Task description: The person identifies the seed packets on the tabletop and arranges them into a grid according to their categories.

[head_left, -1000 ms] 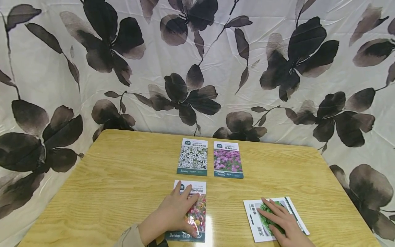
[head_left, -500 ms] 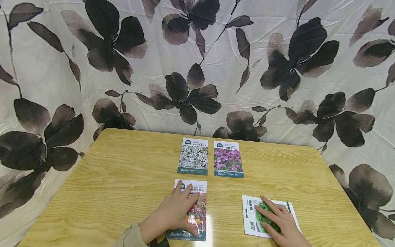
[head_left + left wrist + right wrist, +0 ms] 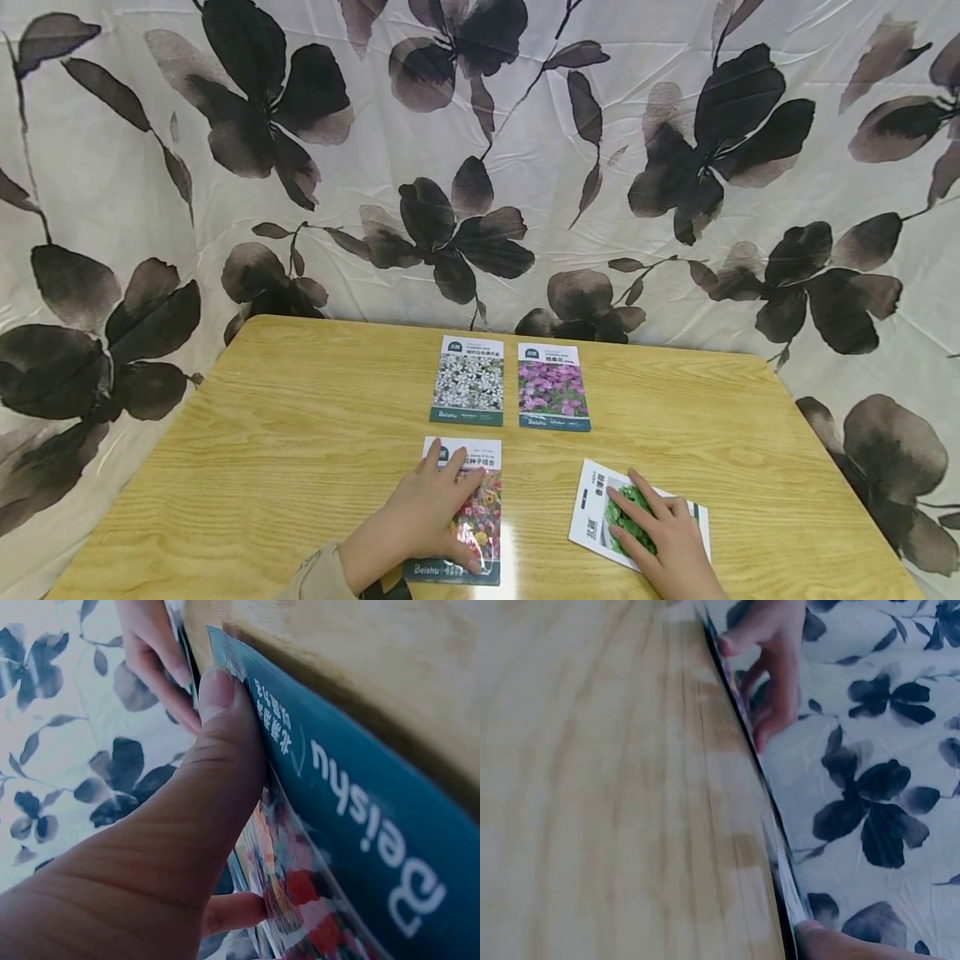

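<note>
My left hand (image 3: 427,512) rests with spread fingers on a seed packet (image 3: 486,521) printed with many-coloured flowers. In the left wrist view the thumb (image 3: 217,742) lies over this packet's teal bottom strip (image 3: 352,795). To the right, my right hand (image 3: 667,533) lies on a white seed packet (image 3: 588,517) with a green leafy picture, its extended fingers covering part of it. That packet sits turned sideways and tilted on the table. Little of the right hand shows in the right wrist view, where the packet is seen edge-on.
Two more seed packets lie side by side at the back, one with white flowers (image 3: 468,383) and one with pink flowers (image 3: 554,390). The wooden table (image 3: 300,400) ends at a floral cloth (image 3: 360,300) hanging behind it.
The leafy packet has slid left and slightly away from me under my right hand, rotating a little on the way. My left hand and the other packets have stayed put.
</note>
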{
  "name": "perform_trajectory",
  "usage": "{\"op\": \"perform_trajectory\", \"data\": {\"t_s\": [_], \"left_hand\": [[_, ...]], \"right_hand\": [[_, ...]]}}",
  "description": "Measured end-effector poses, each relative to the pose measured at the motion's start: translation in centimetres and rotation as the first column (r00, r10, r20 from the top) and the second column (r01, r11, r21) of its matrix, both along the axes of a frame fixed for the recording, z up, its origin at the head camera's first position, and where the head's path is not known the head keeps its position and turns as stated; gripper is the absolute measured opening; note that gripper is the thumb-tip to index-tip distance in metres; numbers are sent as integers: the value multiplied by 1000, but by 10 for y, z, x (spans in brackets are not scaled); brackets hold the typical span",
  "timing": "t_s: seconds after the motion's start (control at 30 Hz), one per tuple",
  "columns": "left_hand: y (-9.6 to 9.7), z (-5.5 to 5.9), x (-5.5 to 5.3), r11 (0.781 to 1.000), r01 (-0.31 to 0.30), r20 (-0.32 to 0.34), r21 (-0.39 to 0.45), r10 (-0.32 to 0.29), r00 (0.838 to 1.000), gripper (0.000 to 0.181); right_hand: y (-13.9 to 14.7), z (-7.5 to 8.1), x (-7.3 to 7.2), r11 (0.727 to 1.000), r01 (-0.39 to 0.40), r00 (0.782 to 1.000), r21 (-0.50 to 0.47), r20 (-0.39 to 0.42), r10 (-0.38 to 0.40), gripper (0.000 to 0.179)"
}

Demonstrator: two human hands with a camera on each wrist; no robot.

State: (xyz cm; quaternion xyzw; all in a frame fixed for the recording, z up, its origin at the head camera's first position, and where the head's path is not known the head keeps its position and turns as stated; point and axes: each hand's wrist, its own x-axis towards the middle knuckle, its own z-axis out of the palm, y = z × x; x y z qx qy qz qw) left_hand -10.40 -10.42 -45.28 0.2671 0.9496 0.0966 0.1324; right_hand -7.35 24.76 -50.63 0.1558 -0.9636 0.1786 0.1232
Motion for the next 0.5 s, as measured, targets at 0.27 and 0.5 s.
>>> {"op": "perform_trajectory", "data": {"t_s": [0.27, 0.5], "left_hand": [[0, -1, 1, 1000, 1, -11, 1, -1, 1000, 113], [-1, -1, 1, 1000, 5, -22, 8, -5, 1000, 111]], "right_hand": [[-18, 3, 2, 995, 90, 996, 37, 1, -90, 45], [-33, 6, 4, 984, 103, 990, 143, -110, -88, 42]]}}
